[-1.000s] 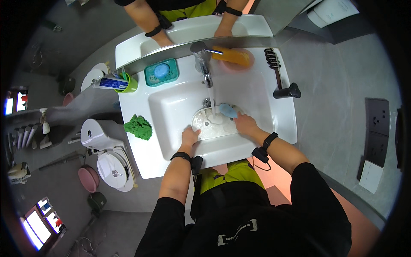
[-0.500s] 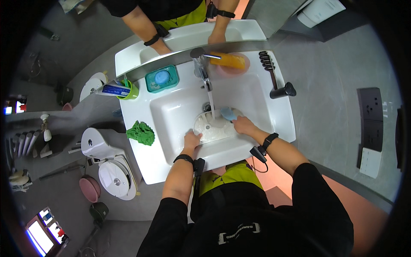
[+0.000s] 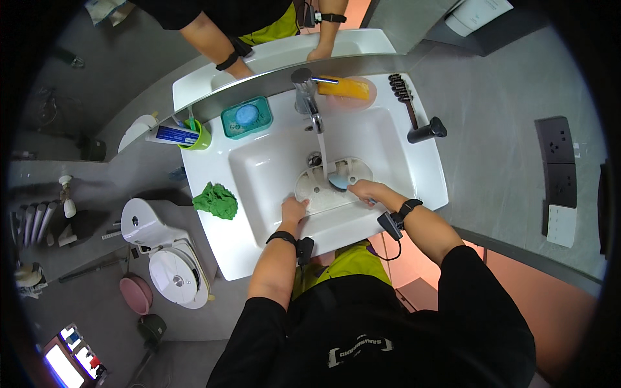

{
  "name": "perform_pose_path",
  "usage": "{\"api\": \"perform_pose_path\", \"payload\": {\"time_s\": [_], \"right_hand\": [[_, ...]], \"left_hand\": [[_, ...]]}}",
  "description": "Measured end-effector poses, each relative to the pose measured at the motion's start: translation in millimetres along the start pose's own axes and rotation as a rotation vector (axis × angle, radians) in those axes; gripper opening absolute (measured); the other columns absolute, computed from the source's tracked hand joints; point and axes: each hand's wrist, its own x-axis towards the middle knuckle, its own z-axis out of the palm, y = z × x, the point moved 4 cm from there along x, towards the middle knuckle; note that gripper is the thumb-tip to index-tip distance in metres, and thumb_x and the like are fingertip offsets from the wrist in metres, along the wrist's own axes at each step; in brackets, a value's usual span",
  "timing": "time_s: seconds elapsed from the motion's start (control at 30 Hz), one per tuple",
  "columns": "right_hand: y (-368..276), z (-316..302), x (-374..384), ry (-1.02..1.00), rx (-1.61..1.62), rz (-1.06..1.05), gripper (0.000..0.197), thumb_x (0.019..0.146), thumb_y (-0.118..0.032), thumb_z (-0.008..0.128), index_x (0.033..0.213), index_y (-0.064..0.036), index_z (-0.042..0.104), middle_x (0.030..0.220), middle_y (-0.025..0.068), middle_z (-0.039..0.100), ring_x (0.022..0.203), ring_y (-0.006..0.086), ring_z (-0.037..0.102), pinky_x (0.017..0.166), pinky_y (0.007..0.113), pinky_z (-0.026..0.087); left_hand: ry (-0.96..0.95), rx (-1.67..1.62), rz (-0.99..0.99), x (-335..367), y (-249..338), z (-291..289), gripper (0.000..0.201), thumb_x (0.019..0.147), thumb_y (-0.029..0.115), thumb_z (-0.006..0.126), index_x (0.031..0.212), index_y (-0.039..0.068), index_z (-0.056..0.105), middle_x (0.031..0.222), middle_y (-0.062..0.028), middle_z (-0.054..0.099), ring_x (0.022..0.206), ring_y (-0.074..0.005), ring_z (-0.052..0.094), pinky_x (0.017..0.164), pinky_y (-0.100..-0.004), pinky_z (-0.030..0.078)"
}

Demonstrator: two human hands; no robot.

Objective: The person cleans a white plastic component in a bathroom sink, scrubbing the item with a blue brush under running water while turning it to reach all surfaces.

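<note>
In the white washbasin [image 3: 259, 187], a pale, half-round flat piece with small holes [image 3: 320, 199] lies under a thin stream of water [image 3: 323, 152] from the chrome tap [image 3: 303, 97]. My left hand [image 3: 295, 210] pinches this piece at its near left edge. A light-blue brush [image 3: 337, 182] is gripped by its handle in my right hand [image 3: 364, 190]. Its head rests against the piece, right beside the falling water; its bristles are hidden.
Along the basin's rim are a green cloth [image 3: 216, 201], a teal soap dish [image 3: 231, 131] with blue soap [image 3: 246, 116], a green cup [image 3: 200, 138] holding a tube, an orange object [image 3: 344, 87], and a dark hairbrush [image 3: 403, 97]. A mirror [image 3: 149, 71] borders the far side.
My right hand has brought the brush nearer to me and slightly left, across the pale piece. The piece has shifted slightly. My left hand keeps its hold.
</note>
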Motion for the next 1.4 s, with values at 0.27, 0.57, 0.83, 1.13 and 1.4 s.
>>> {"api": "perform_pose_path", "payload": {"time_s": [0.27,0.57,0.83,1.13,1.4], "right_hand": [[-6,21,14,0.454,-0.397,-0.343,0.040,0.085,-0.029,0.034,0.100,0.0071,0.046,0.086,0.0278,0.054,0.082,0.0373,0.053,0.074,0.043,0.041],[-4,-8,-5,0.403,-0.327,-0.276,0.031,0.085,-0.024,0.036,0.092,0.0013,0.052,0.088,0.0198,0.056,0.080,0.0356,0.054,0.071,0.043,0.043],[16,1,-12,0.260,-0.346,-0.316,0.029,0.083,-0.024,0.037,0.097,-0.0040,0.053,0.092,0.0170,0.054,0.085,0.0318,0.053,0.074,0.040,0.043],[44,-60,-18,0.489,-0.346,-0.266,0.030,0.081,-0.029,0.041,0.091,-0.0032,0.052,0.085,0.0143,0.058,0.081,0.0312,0.055,0.071,0.041,0.043],[44,-36,-11,0.446,-0.233,-0.201,0.030,0.081,-0.029,0.041,0.092,-0.0019,0.051,0.084,0.0169,0.058,0.080,0.0328,0.055,0.070,0.042,0.043]], "left_hand": [[-0.052,0.058,0.019,7,-4,13,0.048,0.073,0.040,0.056,0.087,-0.006,0.056,0.089,-0.0250,0.056,0.086,-0.0372,0.053,0.078,-0.0385,0.042],[0.059,0.094,0.100,-3,11,5,0.047,0.071,0.038,0.058,0.087,-0.006,0.056,0.085,-0.0242,0.057,0.084,-0.0373,0.054,0.076,-0.0389,0.043],[0.010,0.021,-0.052,-15,6,-2,0.048,0.070,0.039,0.060,0.088,-0.006,0.056,0.087,-0.0241,0.057,0.083,-0.0365,0.055,0.076,-0.0378,0.043],[0.154,0.047,-0.111,-36,-8,-35,0.054,0.069,0.043,0.058,0.089,-0.007,0.056,0.086,-0.0237,0.058,0.084,-0.0355,0.055,0.076,-0.0366,0.044],[0.187,0.264,-0.077,-71,33,-76,0.065,0.063,0.031,0.063,0.112,-0.005,0.038,0.107,-0.0240,0.048,0.098,-0.0335,0.050,0.079,-0.0360,0.043]]}}
